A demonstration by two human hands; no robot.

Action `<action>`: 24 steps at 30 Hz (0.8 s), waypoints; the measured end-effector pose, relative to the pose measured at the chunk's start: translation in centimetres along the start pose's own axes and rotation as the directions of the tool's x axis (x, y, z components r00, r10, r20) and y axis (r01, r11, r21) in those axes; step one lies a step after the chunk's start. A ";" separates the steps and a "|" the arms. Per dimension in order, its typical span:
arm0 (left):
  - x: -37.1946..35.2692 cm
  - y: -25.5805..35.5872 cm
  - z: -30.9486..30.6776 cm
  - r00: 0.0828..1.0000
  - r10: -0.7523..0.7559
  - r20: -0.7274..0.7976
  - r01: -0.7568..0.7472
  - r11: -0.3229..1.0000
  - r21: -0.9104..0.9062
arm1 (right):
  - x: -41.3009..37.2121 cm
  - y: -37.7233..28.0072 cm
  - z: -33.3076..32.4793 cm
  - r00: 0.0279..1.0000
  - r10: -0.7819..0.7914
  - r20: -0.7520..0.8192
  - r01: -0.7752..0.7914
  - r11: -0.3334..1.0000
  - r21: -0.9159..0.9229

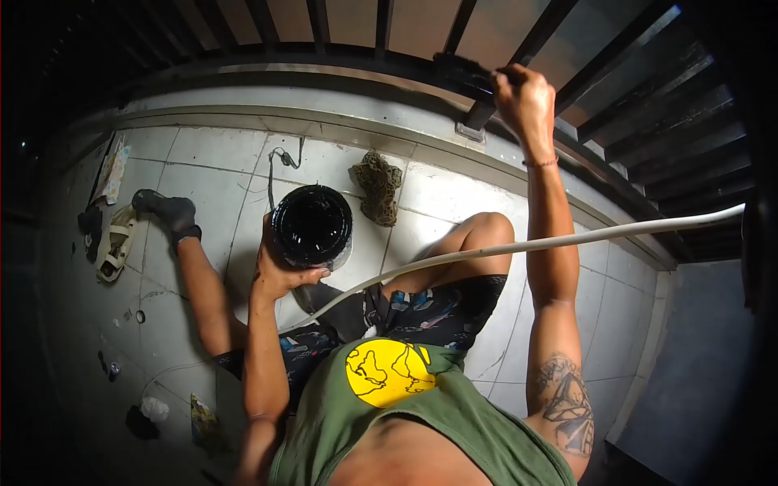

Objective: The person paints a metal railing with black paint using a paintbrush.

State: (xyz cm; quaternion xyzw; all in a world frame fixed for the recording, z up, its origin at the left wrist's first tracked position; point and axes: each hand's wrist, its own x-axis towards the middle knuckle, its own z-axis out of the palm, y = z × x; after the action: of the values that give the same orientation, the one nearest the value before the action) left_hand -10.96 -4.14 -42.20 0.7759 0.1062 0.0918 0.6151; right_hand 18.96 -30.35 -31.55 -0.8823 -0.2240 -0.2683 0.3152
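My left hand [284, 274] is wrapped round the lower side of an open can [312, 225] full of glossy black liquid, held above the tiled floor. At the upper right, my right hand [523, 91] is closed on the handle of a dark brush [463, 68]. The brush lies against the bottom rail of a black metal railing [389, 66]; its bristles are hard to tell from the dark bars.
A white cable [486, 253] crosses over my bent leg. A patterned cloth [378, 188] and a thin black cord [285, 157] lie on the tiles. Sandals [118, 243] and small litter are at the left. A low ledge [340, 105] runs under the railing.
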 end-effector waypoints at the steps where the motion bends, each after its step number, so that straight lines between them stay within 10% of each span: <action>1: 0.0 0.1 0.0 1.000 0.001 0.003 -0.001 1.000 -0.001 | 0.6 -0.2 -0.2 0.999 0.034 -0.011 -0.033 0.999 0.031; 9: -0.5 -1.2 -0.2 0.996 -0.088 0.014 0.088 0.994 -0.070 | -2.8 -1.8 -2.0 0.884 0.009 -0.467 0.059 0.990 0.130; 13: 0.1 -0.8 0.3 0.996 -0.084 -0.002 0.083 0.994 -0.073 | -7.0 1.2 -2.8 0.933 0.194 -0.302 -0.115 0.959 0.259; 17: 0.8 -1.2 0.9 0.999 -0.034 0.011 0.034 0.999 0.006 | -8.4 2.0 -3.0 0.969 0.142 -0.202 -0.159 0.985 -0.072; 24: 1.5 -1.3 1.4 0.998 -0.013 0.059 0.012 0.999 0.031 | -4.6 0.7 0.0 0.984 -0.172 -0.049 0.135 0.894 -0.428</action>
State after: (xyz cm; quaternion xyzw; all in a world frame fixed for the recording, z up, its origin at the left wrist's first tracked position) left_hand -9.23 -4.74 -43.80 0.7869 0.0941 0.0631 0.6066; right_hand 15.87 -31.85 -34.66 -0.8968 -0.2157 -0.3721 0.1039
